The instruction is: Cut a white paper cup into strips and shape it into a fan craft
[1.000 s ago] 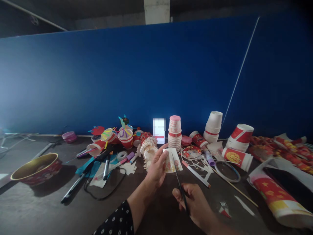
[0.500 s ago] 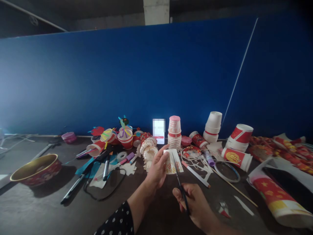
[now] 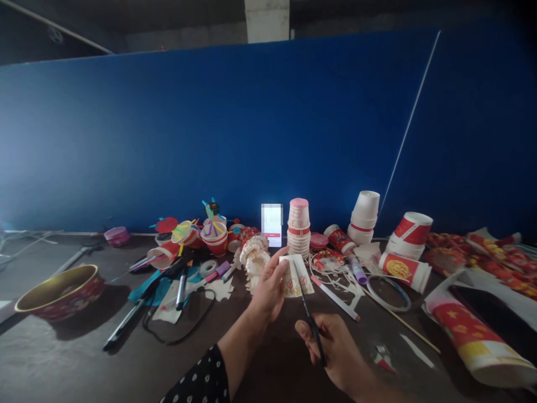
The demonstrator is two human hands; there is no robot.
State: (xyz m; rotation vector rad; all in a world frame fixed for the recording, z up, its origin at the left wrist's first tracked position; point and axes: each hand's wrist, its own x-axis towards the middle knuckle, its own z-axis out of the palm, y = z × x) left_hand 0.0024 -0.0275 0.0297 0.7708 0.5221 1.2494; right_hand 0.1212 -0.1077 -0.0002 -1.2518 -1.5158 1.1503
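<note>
My left hand pinches the left side of a white piece of paper that carries small orange and yellow drawings. Black-handled scissors are in my right hand, fingers wrapped round the handles. Their blades point up and away from me and lie along the middle of the paper. Just beyond the paper stands a stack of paper cups with a pink top. A white marker with a pink end rests to the right of the paper.
A phone with a lit screen stands at the back. Decorated cups and a gold-rimmed bowl are on the left. More cups, a clear ring of tape and a thin stick lie right. A blue partition rises behind.
The whole view has shifted very slightly. Both hands, the paper and the scissors keep nearly the same positions, with the blades still on the paper.
</note>
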